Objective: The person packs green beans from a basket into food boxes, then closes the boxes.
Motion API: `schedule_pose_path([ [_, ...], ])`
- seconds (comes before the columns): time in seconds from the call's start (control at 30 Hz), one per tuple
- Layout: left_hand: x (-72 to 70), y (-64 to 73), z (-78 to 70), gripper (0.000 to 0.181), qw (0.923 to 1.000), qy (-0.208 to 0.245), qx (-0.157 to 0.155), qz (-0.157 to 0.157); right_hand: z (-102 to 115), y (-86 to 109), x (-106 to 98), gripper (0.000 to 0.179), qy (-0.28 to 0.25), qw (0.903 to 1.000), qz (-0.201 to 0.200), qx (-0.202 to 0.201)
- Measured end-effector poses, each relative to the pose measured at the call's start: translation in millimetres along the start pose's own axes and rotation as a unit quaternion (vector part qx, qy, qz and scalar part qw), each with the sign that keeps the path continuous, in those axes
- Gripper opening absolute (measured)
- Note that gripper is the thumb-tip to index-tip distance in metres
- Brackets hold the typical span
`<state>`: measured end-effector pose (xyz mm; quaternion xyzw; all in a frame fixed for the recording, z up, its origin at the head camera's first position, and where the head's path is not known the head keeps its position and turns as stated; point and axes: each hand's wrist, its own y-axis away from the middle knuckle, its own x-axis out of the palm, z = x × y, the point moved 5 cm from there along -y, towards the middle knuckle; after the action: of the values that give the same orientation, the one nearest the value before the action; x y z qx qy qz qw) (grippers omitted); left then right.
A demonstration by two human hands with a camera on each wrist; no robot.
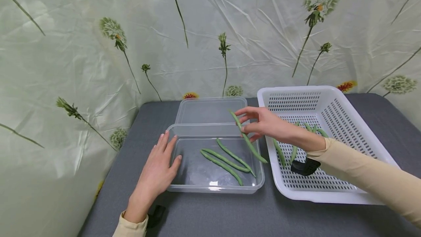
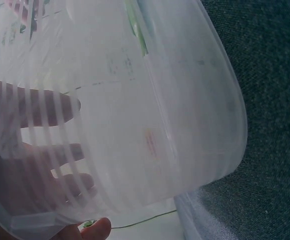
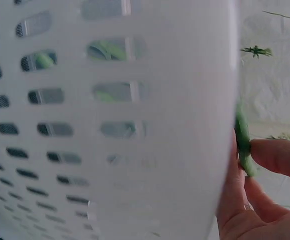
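Observation:
My right hand (image 1: 269, 124) pinches a green bean (image 1: 252, 148) between thumb and fingers, above the right side of a clear plastic container (image 1: 215, 188). In the right wrist view that bean (image 3: 242, 137) shows between thumb and fingers, past the basket's wall. Several green beans (image 1: 227, 159) lie inside the container. At the container's left side rests my left hand (image 1: 158, 169), its fingers extended along the rim. Through the cloudy wall in the left wrist view, the fingers (image 2: 47, 107) look spread.
A white perforated basket (image 1: 361, 127) stands right of the container, with several green beans (image 1: 279, 152) in it, partly hidden by my right arm. Behind the container lies a clear lid (image 1: 210, 111). Grey cloth (image 1: 204, 215) covers the table, and a flower-patterned sheet (image 1: 197, 65) hangs behind.

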<state>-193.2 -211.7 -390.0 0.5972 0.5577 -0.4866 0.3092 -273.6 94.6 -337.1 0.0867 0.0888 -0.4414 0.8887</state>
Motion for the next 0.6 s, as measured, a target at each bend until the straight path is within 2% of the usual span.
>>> schedule_pose_path([
  [0.33,-0.2,0.4,0.2,0.062,1.0,0.002,-0.003,0.001,-3.6,-11.0,26.0,0.047,0.041,0.9985,0.036,-0.005],
  [0.6,-0.5,-0.2,0.8,0.062,1.0,0.003,-0.002,0.002,-5.1,-10.4,28.2,0.041,0.028,0.9987,0.04,-0.011],
])
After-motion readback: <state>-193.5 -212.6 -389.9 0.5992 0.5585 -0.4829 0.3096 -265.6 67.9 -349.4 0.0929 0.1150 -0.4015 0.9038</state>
